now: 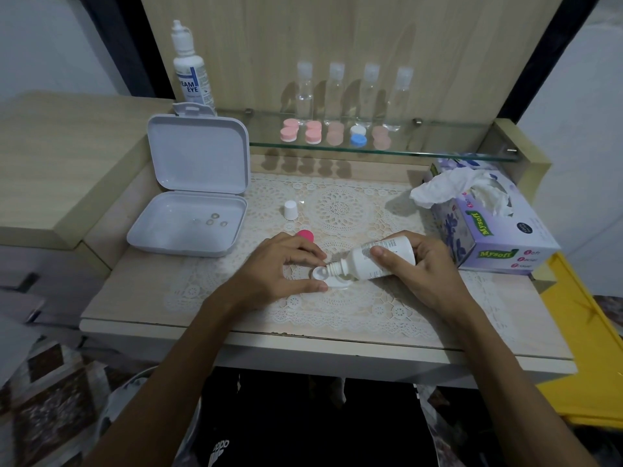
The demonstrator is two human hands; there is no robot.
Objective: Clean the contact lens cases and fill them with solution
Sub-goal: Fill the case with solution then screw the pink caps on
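Note:
A white contact lens case (328, 277) lies open on the lace mat near the table's front. My left hand (286, 264) pinches its left well between thumb and fingers. My right hand (418, 267) grips a small white solution bottle (377, 259), tipped on its side with the nozzle over the left well. The bottle's white cap (290, 210) stands farther back on the mat. A pink lens-case cap (305, 235) lies just behind my left hand.
An open white plastic box (188, 214) holding contact lenses sits at the left. A tissue box (488, 224) stands at the right. The glass shelf (438, 148) carries several pink lens cases, a blue-and-white one (358, 135), clear bottles and a large solution bottle (192, 75).

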